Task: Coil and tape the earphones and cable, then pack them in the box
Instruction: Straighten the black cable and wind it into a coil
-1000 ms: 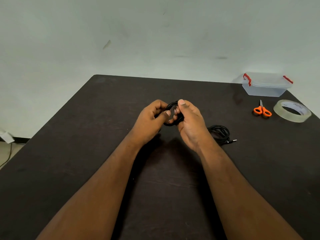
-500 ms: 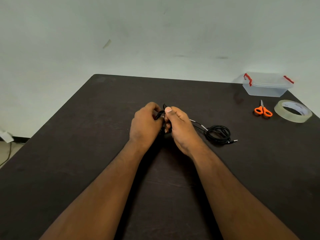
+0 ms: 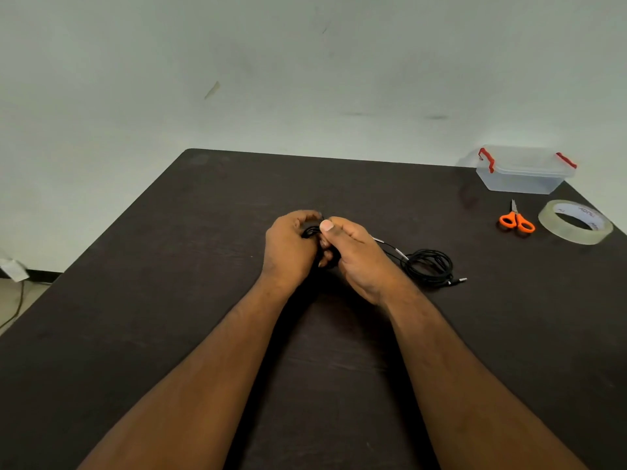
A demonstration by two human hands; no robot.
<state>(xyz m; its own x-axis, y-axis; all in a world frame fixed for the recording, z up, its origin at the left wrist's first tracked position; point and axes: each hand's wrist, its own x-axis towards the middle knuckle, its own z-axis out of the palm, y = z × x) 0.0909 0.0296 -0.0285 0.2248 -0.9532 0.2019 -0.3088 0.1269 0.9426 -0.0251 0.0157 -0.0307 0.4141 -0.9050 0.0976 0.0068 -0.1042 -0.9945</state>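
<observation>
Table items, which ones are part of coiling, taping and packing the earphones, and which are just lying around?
For the job:
black coil held in the left hand and right hand
black cable bundle on the table
tape roll
orange scissors
clear box, lid on

Just lying about:
white object with a cord on the floor, left of the table

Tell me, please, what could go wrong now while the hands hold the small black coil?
1. The tape roll and scissors lie far to the right; if the right hand lets go to reach, the coil in the left hand may spring loose.
2. The second cable bundle lies untaped and could tangle.
</observation>
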